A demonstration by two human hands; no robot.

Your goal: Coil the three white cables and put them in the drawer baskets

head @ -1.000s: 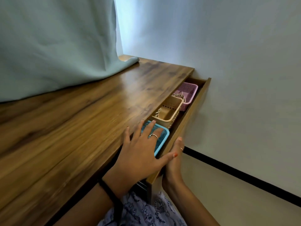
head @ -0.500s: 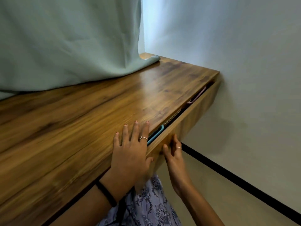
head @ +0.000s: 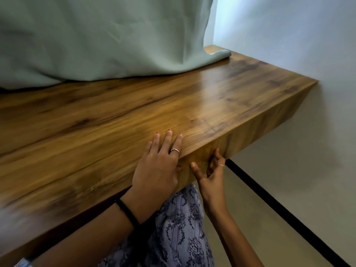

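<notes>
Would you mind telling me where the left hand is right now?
In the head view, the left hand lies flat on the desk top at its front edge, lower centre, just left of the right hand.

Worktop [head: 115, 120]: curtain [head: 96, 35] draped on its far edge. Drawer front [head: 240, 137]: flush under the worktop's near right edge. My left hand [head: 157, 166]: flat on the worktop's near edge. My right hand [head: 211, 177]: just right, against the drawer front. Wall [head: 289, 35]: right.

Your left hand [head: 157, 166] lies flat, fingers straight, on the glossy brown wooden desk top [head: 115, 116]. Your right hand [head: 212, 176] presses straight fingers against the closed wooden drawer front [head: 250, 135]. A pale green curtain [head: 96, 35] drapes behind.
</notes>
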